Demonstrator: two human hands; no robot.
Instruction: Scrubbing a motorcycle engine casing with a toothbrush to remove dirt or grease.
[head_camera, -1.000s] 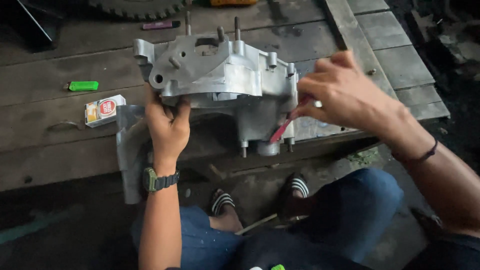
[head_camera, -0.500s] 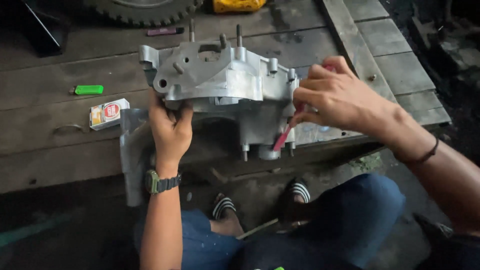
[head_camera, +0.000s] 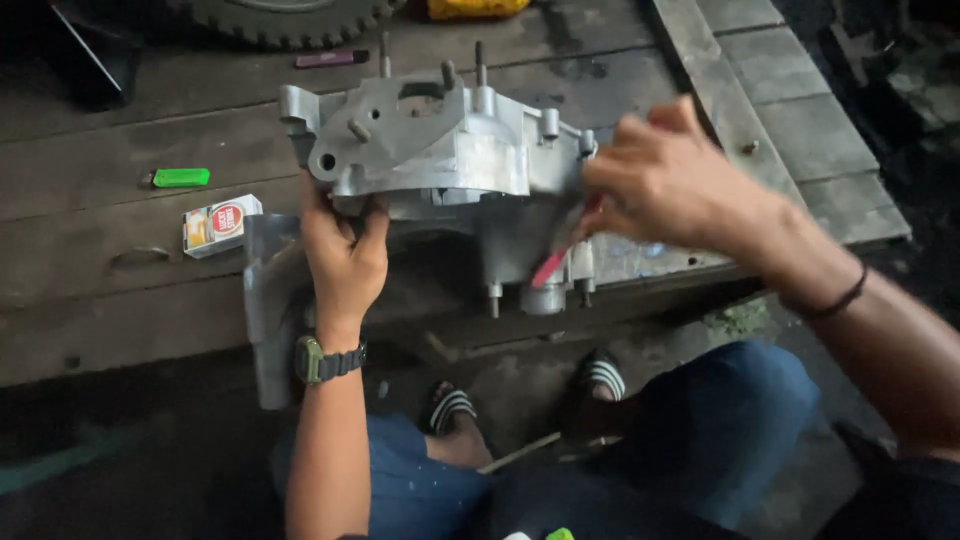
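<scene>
1. Casing (head_camera: 440, 150), a grey cast-metal engine part with studs sticking up from its top, sat in the upper middle of the frame on the near edge of a plank platform (head_camera: 130, 290), partly overhanging it.
2. Left hand (head_camera: 343, 255) gripped the casing's lower left edge from below, fingers curled up over the rim and thumb pressed against the metal; a dark watch (head_camera: 318, 360) was on that wrist.
3. Right hand (head_camera: 665, 180) was at the casing's right end, fingers pinched closed around a thin red tool (head_camera: 560, 258) that slanted down and left across the casing's lower right side. Its tip was blurred, so I could not tell what exactly it touched. A dark band (head_camera: 835, 300) circled that wrist.
4. A sheet of grey metal (head_camera: 268, 320) hung below the casing's left side, behind the left forearm.
5. Left of the casing, well apart from it, a small white and red box (head_camera: 220, 225) lay on the planks, with a green lighter (head_camera: 180, 178) just above it.
6. Near the top edge, a dark pen-like stick (head_camera: 332, 59) lay above the casing, beside part of a knobbly tyre (head_camera: 290, 15), and a yellow object (head_camera: 478, 8) showed at top centre.
7. At the bottom of the frame the person's knees in blue jeans (head_camera: 720, 420) flanked two feet in striped sandals (head_camera: 600, 375) on the dark ground.
</scene>
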